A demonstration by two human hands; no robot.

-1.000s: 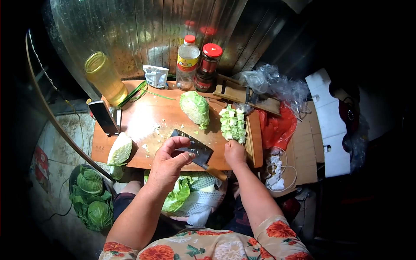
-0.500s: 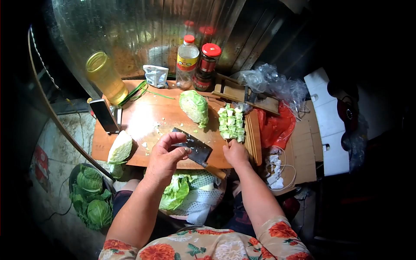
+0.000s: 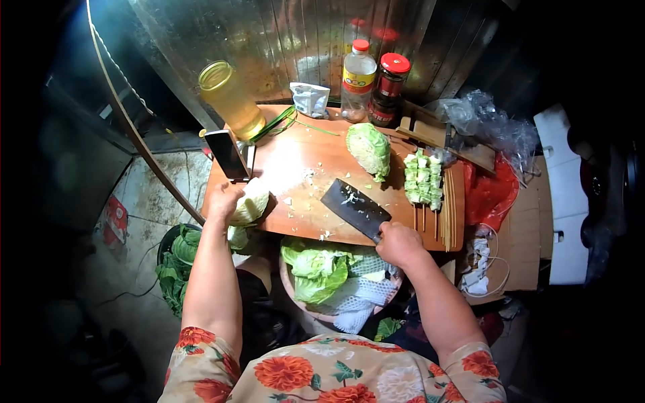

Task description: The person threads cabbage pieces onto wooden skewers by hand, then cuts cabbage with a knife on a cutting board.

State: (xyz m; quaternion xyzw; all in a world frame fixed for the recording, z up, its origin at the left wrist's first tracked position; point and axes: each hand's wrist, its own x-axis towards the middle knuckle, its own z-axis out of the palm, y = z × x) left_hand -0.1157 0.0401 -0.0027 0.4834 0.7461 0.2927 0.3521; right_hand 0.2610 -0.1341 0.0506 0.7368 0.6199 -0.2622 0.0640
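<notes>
My left hand (image 3: 223, 201) is at the board's left edge, its fingers on the cut cabbage wedge (image 3: 251, 201). My right hand (image 3: 398, 243) is wrapped round the handle of the cleaver (image 3: 355, 208), whose dark blade lies over the wooden board (image 3: 302, 225) with cabbage bits on it. Skewered cabbage pieces (image 3: 423, 178) lie at the board's right, their sticks pointing toward me, beside a row of bare sticks (image 3: 449, 208). A larger cabbage piece (image 3: 369, 152) rests near the back of the board.
Behind stand a yellow jar (image 3: 232, 101), a phone (image 3: 227, 154), a bottle (image 3: 358, 84) and red-lidded jars (image 3: 392, 75). Below the board is a basin (image 3: 289, 282) with leaves and cloth. Whole cabbages (image 3: 185, 245) sit at lower left; a red bag (image 3: 489, 195) lies right.
My right hand has let go of the skewers and taken the cleaver's handle. My left hand has moved left to the cabbage wedge. The camera view has shifted.
</notes>
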